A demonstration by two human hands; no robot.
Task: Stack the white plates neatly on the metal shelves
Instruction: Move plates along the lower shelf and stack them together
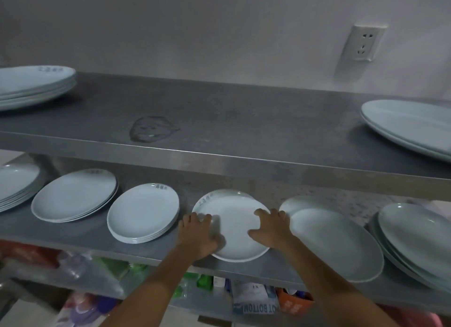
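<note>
Small white plate (234, 229): it lay close to the front edge of the middle shelf (73, 234), on top of a like-sized plate (214, 195) whose printed rim showed behind it. Your left hand (199, 236) clasped its left rim with the fingers curled over the edge. Your right hand (271, 229) held the right rim, thumb on the face and fingers round the edge. Left along the middle shelf: a round stack (144, 212) just beside your left hand, a second stack (73, 195), and a third (14, 182) at the far-left end. Right along the middle shelf: oval plates (334, 241) just beside your right hand, then an oval stack (415, 236) at the far-right end. On the top shelf (219, 94) above it: a wet patch (150, 129). Risks, as judged: the plate sat forward of the one beneath, so releasing it before you squared it back could have sent it off the front edge. A push to the right could have knocked the oval plates. The wet patch hinted at damp rims that might have slipped in your grip. Lifting the plate high could have struck the top shelf.
</note>
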